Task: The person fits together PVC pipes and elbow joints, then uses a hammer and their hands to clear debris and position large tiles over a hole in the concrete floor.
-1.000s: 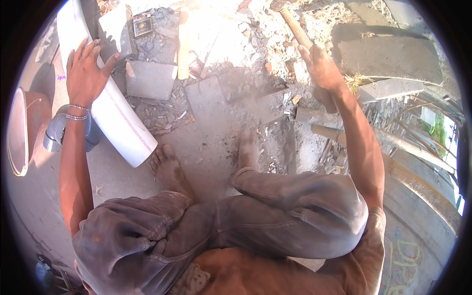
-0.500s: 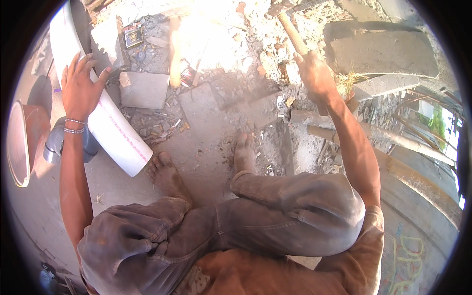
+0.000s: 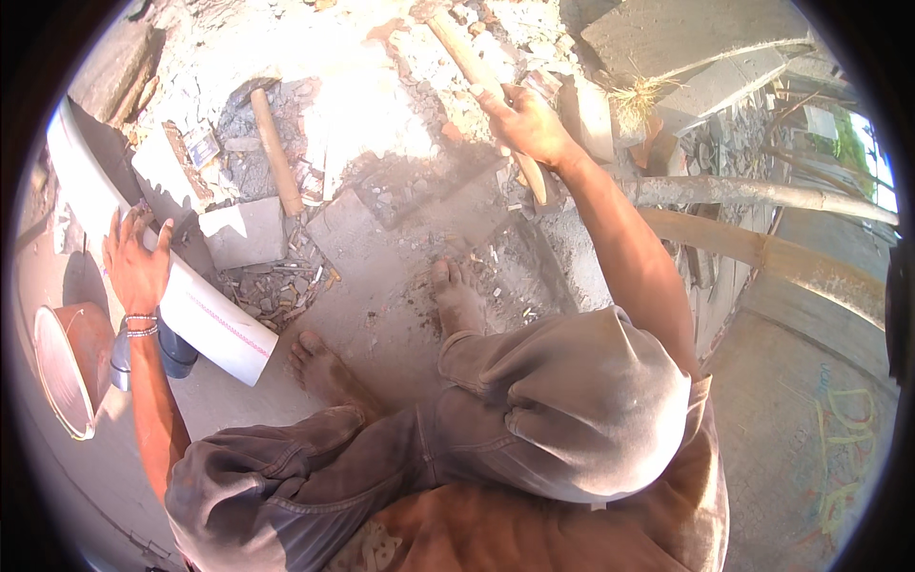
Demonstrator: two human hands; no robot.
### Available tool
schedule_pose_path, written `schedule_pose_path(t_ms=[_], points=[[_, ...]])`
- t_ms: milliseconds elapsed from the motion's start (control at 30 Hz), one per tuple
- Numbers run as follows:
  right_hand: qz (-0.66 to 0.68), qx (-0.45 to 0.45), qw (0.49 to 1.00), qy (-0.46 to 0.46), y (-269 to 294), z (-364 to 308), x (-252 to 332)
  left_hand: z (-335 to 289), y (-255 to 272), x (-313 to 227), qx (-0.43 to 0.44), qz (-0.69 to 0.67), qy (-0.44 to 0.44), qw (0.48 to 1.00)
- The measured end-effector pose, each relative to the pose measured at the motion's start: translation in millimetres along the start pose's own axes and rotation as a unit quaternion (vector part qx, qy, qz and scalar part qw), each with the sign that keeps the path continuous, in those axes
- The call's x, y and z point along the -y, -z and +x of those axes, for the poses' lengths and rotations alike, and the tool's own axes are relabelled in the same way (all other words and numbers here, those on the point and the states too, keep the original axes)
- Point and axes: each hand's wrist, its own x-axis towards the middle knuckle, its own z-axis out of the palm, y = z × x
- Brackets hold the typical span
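Observation:
A white plastic pipe (image 3: 214, 319) with a thin reddish printed line lies slantwise on the left, its near end close to my left foot. On top of it rests my left hand (image 3: 138, 262), fingers spread across its upper surface. My right hand (image 3: 534, 129), at the upper middle, is wrapped round the wooden handle of a hammer (image 3: 464, 52). The handle slants from upper left to lower right, and its butt sticks out below my fist. The hammer's head is at the top edge, barely visible against bright rubble.
Left of the pipe stand a reddish bucket (image 3: 71, 367) and a grey rounded object (image 3: 176, 353). A short wooden stick (image 3: 274, 153) and a flat slab (image 3: 243, 232) lie amid rubble ahead. Long poles (image 3: 753, 195) extend to the right. My bare feet (image 3: 457, 296) are between.
My right hand has swung left with the hammer. My left hand stays on the pipe. The whole view has shifted, so the pipe, bucket and rubble appear lower or further left.

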Motion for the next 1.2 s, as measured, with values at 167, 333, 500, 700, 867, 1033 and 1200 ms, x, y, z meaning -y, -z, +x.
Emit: schedule_pose_path(t_ms=[167,333,500,700,867,1033,1200], points=[[0.39,0.083,0.914,-0.079,-20.7,-46.4,-29.6,3.1,4.4,-5.1,0.002,-0.004,-0.025,1.0],[0.159,-0.025,0.973,-0.164,-30.5,-212.4,-130.4,11.2,5.9,-11.8,0.028,0.021,-0.076,0.996],[0.528,-0.073,0.787,-0.31,-23.7,-330.6,-142.4,23.4,-13.6,11.7,0.03,0.038,-0.113,0.992],[0.765,-0.445,0.334,-0.324,-58.4,-260.4,-130.8,29.0,-11.3,-4.2,0.048,0.033,-0.108,0.992],[0.852,0.055,0.454,-0.254,-108.4,-201.1,-57.0,26.3,-10.3,7.2,0.042,0.059,-0.074,0.995],[0.746,0.022,0.617,-0.252,-47.9,-217.6,2.6,0.6,2.4,44.8,0.088,0.013,-0.009,0.996],[0.785,-0.107,0.504,-0.345,-44.1,-285.6,-96.3,-12.9,-34.0,114.2,-0.126,-0.061,0.155,0.978]])
